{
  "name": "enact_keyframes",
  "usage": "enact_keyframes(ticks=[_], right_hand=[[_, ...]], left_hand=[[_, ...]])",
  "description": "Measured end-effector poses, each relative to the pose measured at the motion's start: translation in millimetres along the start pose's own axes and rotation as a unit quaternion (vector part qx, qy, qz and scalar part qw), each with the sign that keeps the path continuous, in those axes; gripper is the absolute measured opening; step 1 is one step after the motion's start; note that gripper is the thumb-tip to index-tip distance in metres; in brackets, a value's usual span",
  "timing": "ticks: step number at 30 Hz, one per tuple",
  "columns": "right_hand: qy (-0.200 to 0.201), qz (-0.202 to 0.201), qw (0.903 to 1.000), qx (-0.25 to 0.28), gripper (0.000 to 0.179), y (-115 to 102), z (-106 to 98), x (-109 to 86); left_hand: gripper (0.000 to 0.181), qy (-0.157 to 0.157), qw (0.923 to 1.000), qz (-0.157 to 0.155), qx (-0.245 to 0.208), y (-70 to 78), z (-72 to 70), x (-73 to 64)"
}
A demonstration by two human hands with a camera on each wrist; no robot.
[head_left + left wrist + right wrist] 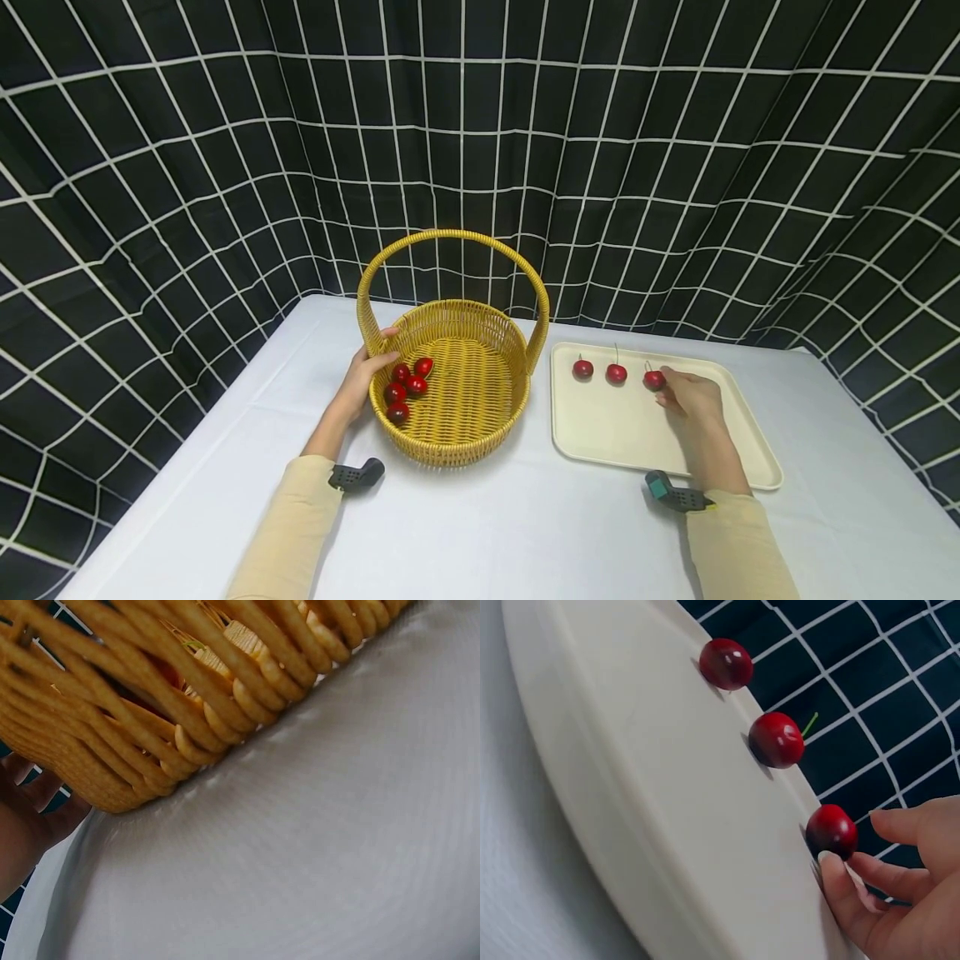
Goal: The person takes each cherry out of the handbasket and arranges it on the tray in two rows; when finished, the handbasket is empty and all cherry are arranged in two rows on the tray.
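My left hand [367,371] grips the left side of a yellow wicker basket [450,454] by the base of its tall handle. In the left wrist view, fingers reach round the end of the woven wall [150,697]. Several red cherries [416,385] lie along the left inside of the basket. On a cream tray, my right hand [693,396] has its thumb and a fingertip at the rightmost cherry [654,381], pinching it low down in the right wrist view [832,831]. Another finger is raised apart from it.
Two more stemmed cherries, a left one [582,369] and a middle one [617,374], sit in a row near the back edge of the cream tray [622,429]. The tray stands right of the basket on a white tablecloth [510,533]. A black gridded curtain [480,158] hangs behind.
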State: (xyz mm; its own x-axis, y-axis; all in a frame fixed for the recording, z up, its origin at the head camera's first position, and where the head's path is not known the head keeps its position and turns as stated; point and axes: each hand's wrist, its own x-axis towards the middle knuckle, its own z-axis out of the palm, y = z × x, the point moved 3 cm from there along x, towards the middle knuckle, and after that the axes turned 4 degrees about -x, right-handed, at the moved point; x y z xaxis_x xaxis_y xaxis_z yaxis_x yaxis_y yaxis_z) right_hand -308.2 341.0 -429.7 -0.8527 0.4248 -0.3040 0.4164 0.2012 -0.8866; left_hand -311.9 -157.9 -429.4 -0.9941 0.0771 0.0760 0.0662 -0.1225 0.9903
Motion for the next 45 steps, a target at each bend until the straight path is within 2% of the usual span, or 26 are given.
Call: enact_keyframes(ticks=[6,10,12,15,19,22,25,27,29,34,37,38,40,43,45], right_hand=[[-0.013,0.016,0.9993,0.031,0.06,1,-6,1.9],[-0.022,0.011,0.9996,0.015,0.061,0,-13,3.4],[-0.026,-0.004,0.9996,0.0,0.062,-3,-17,2.5],[-0.041,-0.038,0.9984,0.008,0.064,-10,-21,-1.0],[-0.09,-0.088,0.9901,0.063,0.07,-20,-21,-7.8],[-0.13,-0.106,0.98,0.108,0.072,-27,-19,-13.3],[-0.17,-0.104,0.9645,0.174,0.06,-33,-19,-19.6],[-0.205,-0.097,0.9467,0.229,0.048,-38,-20,-24.6],[-0.244,-0.093,0.9232,0.282,0.038,-42,-20,-29.5],[-0.343,-0.102,0.8549,0.376,0.039,-52,-18,-39.7],[-0.378,-0.107,0.8239,0.408,0.041,-58,-13,-44.0],[-0.385,-0.109,0.8184,0.413,0.041,-60,-11,-45.7],[-0.39,-0.116,0.8154,0.412,0.041,-63,-8,-49.2],[-0.39,-0.133,0.8202,0.397,0.041,-69,-3,-55.7],[-0.385,-0.146,0.829,0.379,0.04,-71,1,-59.6]], left_hand=[[0.052,0.002,1.0,-0.002,0.0,-1.9,-0.7,0.2],[0.051,0.003,1.0,0.003,-0.007,-2.8,-0.7,1.3],[0.051,0.003,0.9999,0.005,-0.009,-3.0,-0.7,1.8],[0.051,0.003,1.0,0.007,-0.006,-2.9,-0.8,1.8],[0.051,0.004,0.9999,0.007,-0.007,-2.2,-0.6,1.4],[0.051,0.004,0.9999,0.006,-0.01,-1.8,-0.2,1.2],[0.052,0.002,0.9999,0.006,-0.01,-1.7,0.0,1.3],[0.052,0.001,1.0,0.006,-0.008,-2.1,-0.3,1.5],[0.052,0.0,1.0,0.005,-0.005,-2.2,-0.7,1.7],[0.052,-0.003,1.0,0.003,-0.005,-2.7,-1.3,1.8],[0.052,-0.002,1.0,0.004,-0.004,-2.2,-1.0,1.4],[0.052,-0.002,1.0,0.004,-0.003,-2.2,-0.9,1.2],[0.051,0.0,1.0,0.005,-0.003,-1.9,-0.6,1.1],[0.051,0.003,1.0,0.006,-0.005,-1.6,-0.2,1.2],[0.051,0.004,1.0,0.007,-0.005,-1.3,-0.1,0.9]])
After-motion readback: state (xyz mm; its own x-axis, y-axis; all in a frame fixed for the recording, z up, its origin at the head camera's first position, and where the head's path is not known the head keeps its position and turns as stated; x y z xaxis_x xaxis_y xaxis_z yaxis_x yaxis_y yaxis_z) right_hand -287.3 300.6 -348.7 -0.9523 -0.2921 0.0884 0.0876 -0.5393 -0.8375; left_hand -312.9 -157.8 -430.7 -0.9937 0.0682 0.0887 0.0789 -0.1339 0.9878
